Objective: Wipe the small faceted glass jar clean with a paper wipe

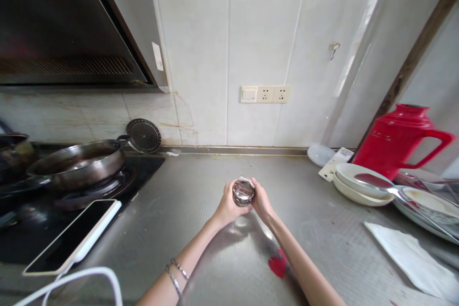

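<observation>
A small round cup (pixel 244 192), shiny and with a dark rim, is held above the middle of the steel counter (pixel 201 172). Its mouth faces up toward me; whether it is glass or metal I cannot tell. My left hand (pixel 229 204) wraps around its left and lower side, with the fingertips partly hidden. From the right, my right hand (pixel 261 200) closes against the cup's side. Two silver bracelets (pixel 175 277) circle my left forearm. A red patch (pixel 278 264) shows on the counter beside my right forearm.
On the left, a steel pan (pixel 82 165) sits on the black stove (pixel 150 167), near a phone (pixel 73 239) with a white cable (pixel 93 272). On the right stand a red thermos jug (pixel 394 138), stacked bowls (pixel 358 196), plates (pixel 430 205) and a white napkin (pixel 412 258).
</observation>
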